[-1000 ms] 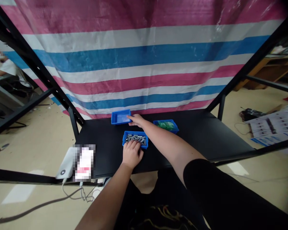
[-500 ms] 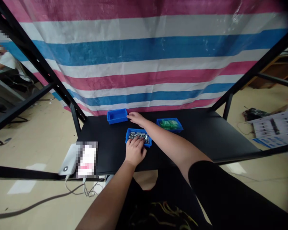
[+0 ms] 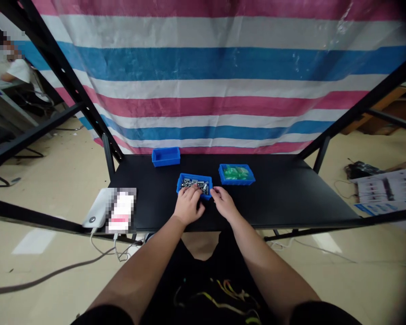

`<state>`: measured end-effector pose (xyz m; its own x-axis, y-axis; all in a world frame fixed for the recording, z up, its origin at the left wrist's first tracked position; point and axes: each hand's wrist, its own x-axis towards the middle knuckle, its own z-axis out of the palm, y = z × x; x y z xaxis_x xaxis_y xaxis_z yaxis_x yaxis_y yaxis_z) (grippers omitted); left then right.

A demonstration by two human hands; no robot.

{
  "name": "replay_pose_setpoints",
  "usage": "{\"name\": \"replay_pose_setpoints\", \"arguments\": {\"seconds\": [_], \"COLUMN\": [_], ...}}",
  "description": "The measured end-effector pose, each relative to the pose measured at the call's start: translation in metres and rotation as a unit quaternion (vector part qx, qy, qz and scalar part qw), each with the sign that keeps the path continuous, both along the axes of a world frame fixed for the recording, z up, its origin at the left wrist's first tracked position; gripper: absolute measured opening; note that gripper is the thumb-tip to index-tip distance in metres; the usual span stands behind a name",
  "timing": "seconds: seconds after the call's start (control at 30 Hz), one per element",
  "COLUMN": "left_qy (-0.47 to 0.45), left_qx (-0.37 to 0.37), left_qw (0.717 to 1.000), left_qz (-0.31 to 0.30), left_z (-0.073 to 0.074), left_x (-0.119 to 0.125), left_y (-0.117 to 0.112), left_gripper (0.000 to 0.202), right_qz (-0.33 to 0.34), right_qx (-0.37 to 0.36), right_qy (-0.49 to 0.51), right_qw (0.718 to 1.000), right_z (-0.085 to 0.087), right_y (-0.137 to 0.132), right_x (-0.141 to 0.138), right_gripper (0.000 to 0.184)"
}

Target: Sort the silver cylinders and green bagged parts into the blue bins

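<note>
A blue bin (image 3: 180, 181) of small silvery metal cylinders (image 3: 193, 182) stands near the table's front edge. Over its front wall lies my left hand (image 3: 188, 206), fingers apart and tips on the metal pieces; its thumb reaches down outside the bin. My right hand (image 3: 225, 203) is at the bin's front right corner, fingers bent and closed against it, thumb mostly hidden. A second blue bin (image 3: 165, 162) with nothing visible inside sits at the back left. To the right is a third blue bin (image 3: 237, 182) holding green plastic-looking packets (image 3: 235, 172).
At the left table edge lie a white power bank (image 3: 99, 207) and a phone (image 3: 121, 212) with cables hanging down. Black frame posts flank the black table (image 3: 284, 194); a striped sheet (image 3: 203, 104) hangs behind. A seated person (image 3: 18, 72) is far left.
My right hand has left the back left bin and come back to the right corner of the bin of metal pieces. My left hand has stayed at that bin. The camera view has shifted slightly.
</note>
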<state>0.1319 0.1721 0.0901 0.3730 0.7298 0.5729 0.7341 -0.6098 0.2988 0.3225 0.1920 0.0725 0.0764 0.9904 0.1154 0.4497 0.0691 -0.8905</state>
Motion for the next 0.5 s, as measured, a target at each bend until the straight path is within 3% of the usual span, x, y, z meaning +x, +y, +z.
{"name": "replay_pose_setpoints", "arguments": {"seconds": [0.17, 0.33, 0.5], "left_qy": [-0.020, -0.084, -0.115], "left_qx": [-0.013, -0.031, -0.080], "left_qw": [0.999, 0.976, 0.978], "left_qz": [0.044, 0.199, 0.152], "left_z": [0.004, 0.005, -0.002], "left_x": [-0.002, -0.004, -0.006], "left_y": [-0.002, 0.003, 0.014], "left_gripper": [0.038, 0.052, 0.055], "right_qz": [0.001, -0.059, -0.063], "right_qx": [-0.050, 0.000, 0.044], "right_qy": [0.011, 0.076, 0.094], "right_qw": [0.999, 0.995, 0.993], "right_z": [0.006, -0.001, -0.003], "right_y": [0.022, 0.009, 0.003], "right_x": [-0.008, -0.012, -0.012], "right_gripper": [0.024, 0.033, 0.039]}}
